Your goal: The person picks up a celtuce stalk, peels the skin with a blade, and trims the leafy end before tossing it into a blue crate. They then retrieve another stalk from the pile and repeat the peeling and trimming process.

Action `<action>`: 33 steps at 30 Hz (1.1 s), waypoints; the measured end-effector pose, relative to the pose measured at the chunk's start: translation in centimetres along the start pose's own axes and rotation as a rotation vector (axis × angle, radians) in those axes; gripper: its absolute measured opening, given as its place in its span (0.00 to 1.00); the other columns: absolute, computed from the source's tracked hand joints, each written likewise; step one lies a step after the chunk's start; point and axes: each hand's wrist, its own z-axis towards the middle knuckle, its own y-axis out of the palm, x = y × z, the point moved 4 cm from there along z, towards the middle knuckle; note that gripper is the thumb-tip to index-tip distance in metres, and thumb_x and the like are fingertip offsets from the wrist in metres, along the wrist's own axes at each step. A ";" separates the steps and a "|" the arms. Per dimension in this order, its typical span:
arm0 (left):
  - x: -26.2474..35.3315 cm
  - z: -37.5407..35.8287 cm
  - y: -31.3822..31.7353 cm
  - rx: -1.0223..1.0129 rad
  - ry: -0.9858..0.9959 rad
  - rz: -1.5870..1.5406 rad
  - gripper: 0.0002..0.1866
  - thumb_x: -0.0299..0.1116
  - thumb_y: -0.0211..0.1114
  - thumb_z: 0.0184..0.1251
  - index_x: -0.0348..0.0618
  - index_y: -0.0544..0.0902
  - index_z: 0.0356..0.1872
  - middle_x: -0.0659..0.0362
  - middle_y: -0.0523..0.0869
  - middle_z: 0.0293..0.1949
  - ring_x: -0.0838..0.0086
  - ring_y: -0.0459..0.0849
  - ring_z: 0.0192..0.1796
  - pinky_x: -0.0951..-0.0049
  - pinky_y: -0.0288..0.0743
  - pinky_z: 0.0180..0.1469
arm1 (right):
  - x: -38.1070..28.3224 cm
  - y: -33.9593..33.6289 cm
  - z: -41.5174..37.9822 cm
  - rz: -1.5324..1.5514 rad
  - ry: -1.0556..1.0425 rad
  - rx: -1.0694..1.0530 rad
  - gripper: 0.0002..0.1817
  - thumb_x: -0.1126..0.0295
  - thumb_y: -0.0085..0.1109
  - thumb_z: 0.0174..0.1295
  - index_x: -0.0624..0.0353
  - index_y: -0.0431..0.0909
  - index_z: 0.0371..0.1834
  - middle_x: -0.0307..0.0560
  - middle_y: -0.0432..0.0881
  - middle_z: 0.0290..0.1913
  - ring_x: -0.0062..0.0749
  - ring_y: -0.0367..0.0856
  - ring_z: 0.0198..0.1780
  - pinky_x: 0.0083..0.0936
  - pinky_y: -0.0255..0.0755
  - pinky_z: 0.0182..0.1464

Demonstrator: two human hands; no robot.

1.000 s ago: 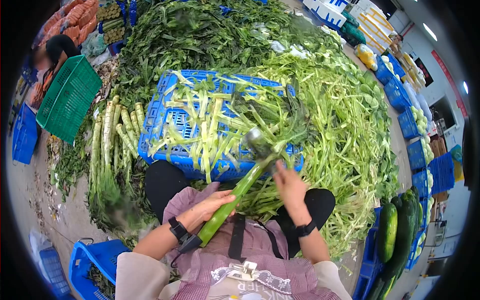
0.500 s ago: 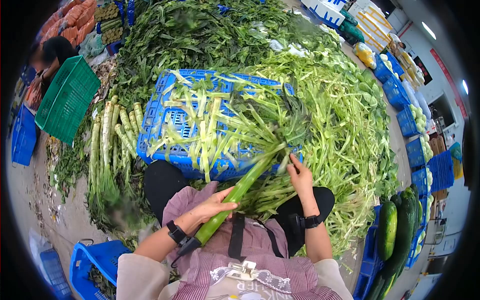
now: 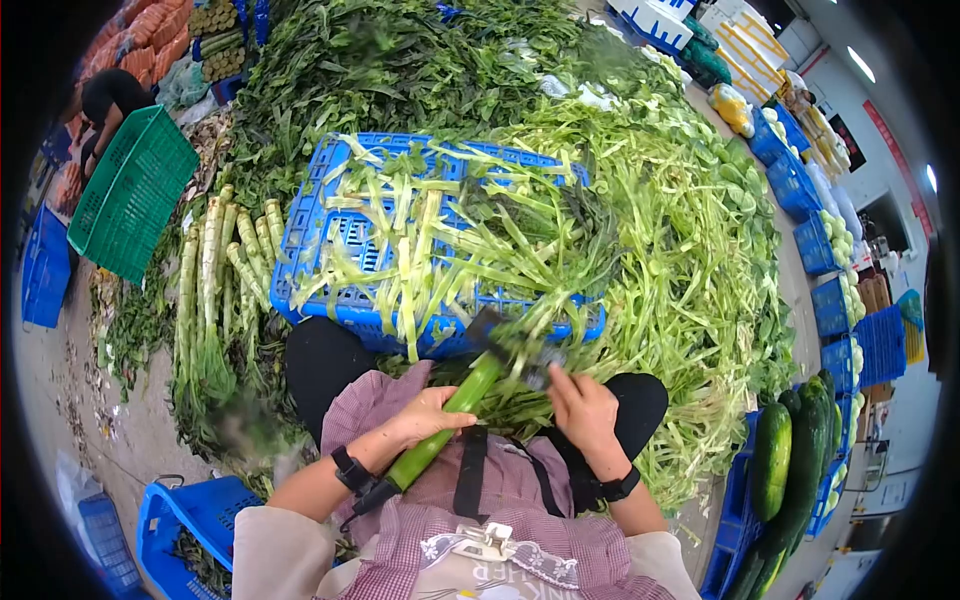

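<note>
My left hand (image 3: 428,415) is wrapped round a thick green celtuce stem (image 3: 471,389), which slants from my lap up toward the crate. A black piece (image 3: 375,496) sits at the stem's lower end, against my apron. My right hand (image 3: 585,407) is closed beside the stem's upper end on a dark bladed tool (image 3: 540,372), smeared by motion. Loose leaves and strips at the stem's top are blurred too. Just beyond lies an upturned blue crate (image 3: 300,262), strewn with pale green peel strips (image 3: 408,270).
Whole celtuce stems (image 3: 212,260) lie left of the crate. Peelings (image 3: 660,270) heap up on the right, dark leaves (image 3: 400,70) behind. A green crate (image 3: 135,195) stands near a bending person (image 3: 112,98). Large dark green gourds (image 3: 800,460) lie at right; a blue basket (image 3: 190,520) is lower left.
My right hand has come down and slightly left, nearer my lap. The dark tool now shows across the stem's upper end. My left hand keeps its hold on the stem.
</note>
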 end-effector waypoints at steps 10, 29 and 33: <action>0.9 -0.3 1.0 0.092 0.030 0.103 0.17 0.26 0.70 0.59 0.36 0.79 0.49 0.64 0.83 0.36 0.83 0.77 0.30 0.81 0.73 0.33 | -1.8 1.5 0.2 0.045 0.008 -0.177 0.25 0.65 0.69 0.51 0.44 0.79 0.56 0.40 0.76 0.28 0.33 0.78 0.24 0.28 0.72 0.24; -0.8 -0.1 0.3 0.250 0.216 0.399 0.27 0.32 0.73 0.53 0.33 0.75 0.54 0.53 0.85 0.43 0.71 0.82 0.45 0.72 0.73 0.51 | 9.5 3.0 -0.9 0.764 0.885 0.363 0.23 0.68 0.57 0.65 0.56 0.72 0.64 0.38 0.74 0.24 0.22 0.73 0.22 0.25 0.70 0.25; -0.3 -0.1 0.9 0.228 0.173 0.400 0.28 0.32 0.72 0.54 0.34 0.75 0.56 0.52 0.84 0.44 0.71 0.82 0.46 0.72 0.73 0.52 | 2.4 0.6 0.8 0.031 0.250 0.060 0.20 0.65 0.64 0.56 0.41 0.79 0.54 0.41 0.74 0.24 0.37 0.77 0.22 0.30 0.72 0.24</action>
